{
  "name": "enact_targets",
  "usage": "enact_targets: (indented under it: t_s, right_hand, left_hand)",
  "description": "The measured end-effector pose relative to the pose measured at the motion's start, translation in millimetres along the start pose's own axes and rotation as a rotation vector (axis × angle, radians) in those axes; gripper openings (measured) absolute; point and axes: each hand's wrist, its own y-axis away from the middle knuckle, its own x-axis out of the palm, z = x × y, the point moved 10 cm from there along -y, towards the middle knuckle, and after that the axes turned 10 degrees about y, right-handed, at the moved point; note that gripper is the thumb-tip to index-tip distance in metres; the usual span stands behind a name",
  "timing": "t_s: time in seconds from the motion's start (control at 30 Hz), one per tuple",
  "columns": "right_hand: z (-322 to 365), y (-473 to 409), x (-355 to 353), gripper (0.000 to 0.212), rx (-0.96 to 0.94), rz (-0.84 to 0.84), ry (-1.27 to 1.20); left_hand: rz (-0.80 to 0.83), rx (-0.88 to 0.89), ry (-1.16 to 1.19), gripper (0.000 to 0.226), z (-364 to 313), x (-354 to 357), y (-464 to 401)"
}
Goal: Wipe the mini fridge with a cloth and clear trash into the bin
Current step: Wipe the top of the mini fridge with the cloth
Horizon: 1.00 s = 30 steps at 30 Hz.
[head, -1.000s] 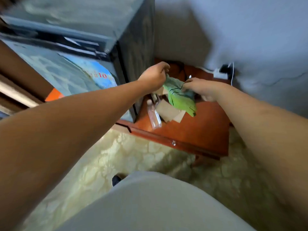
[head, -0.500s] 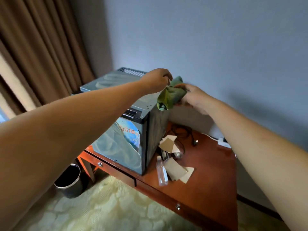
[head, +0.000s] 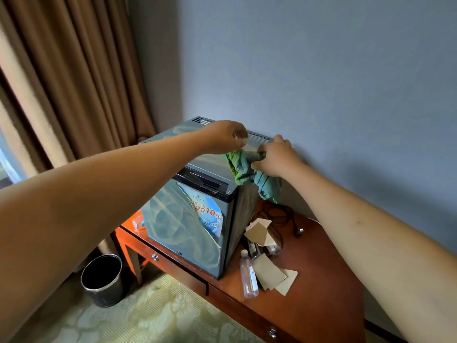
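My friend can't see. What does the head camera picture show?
The right hand grips a green cloth on top of a mini fridge, the left hand just above. Beside it on the table lie a bottle and paper scraps.

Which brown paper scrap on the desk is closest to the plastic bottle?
The lower brown paper scrap, lying right beside the plastic bottle near the desk's front edge; the other scrap sits farther back, by the black cord.

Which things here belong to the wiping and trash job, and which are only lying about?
For the job:
- green cloth, gripped by the right hand
- mini fridge
- black bin on the floor
- plastic bottle and paper scraps on the desk

Just there:
- black power cord
- brown curtain
- left hand, holding nothing that shows
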Motion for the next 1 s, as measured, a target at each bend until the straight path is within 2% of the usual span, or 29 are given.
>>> enact_targets:
  t_s: [0.13, 0.37, 0.43, 0.57, 0.63, 0.87, 1.0]
  right_hand:
    - [14.6, -9.4, 12.9, 0.021, -0.031, 0.010, -0.055]
    - [34.3, -16.4, 24.7, 0.020, -0.018, 0.007, 0.016]
    - [38.4, -16.1, 39.1, 0.031, -0.003, 0.066, 0.024]
    - [40.6, -13.5, 66.8, 0.071, 0.052, 0.203, -0.055]
    - [38.8, -14.3, 70.7, 0.079, 0.080, 0.231, -0.047]
    - [36.3, -19.0, 75.5, 0.060, 0.116, 0.178, -0.068]
    - [35.3, -26.7, 74.7, 0.055, 0.136, 0.150, -0.028]
  left_hand:
    - [0.087, 0.048, -0.125, 0.042, 11.6, 14.1, -1.2]
    - [0.175, 0.105, -0.259, 0.064, 42.1, 38.0, -20.5]
    - [0.215, 0.126, -0.287, 0.063, 48.5, 47.3, -24.7]
    - [0.257, 0.180, -0.336, 0.058, 56.7, 62.4, -34.0]
    - [0.278, 0.200, -0.349, 0.056, 58.4, 65.6, -38.9]
    - [0.446, 0.250, -0.349, 0.051, 62.2, 78.1, -53.1]
    - [0.491, 0.295, -0.342, 0.038, 64.5, 86.8, -64.1]
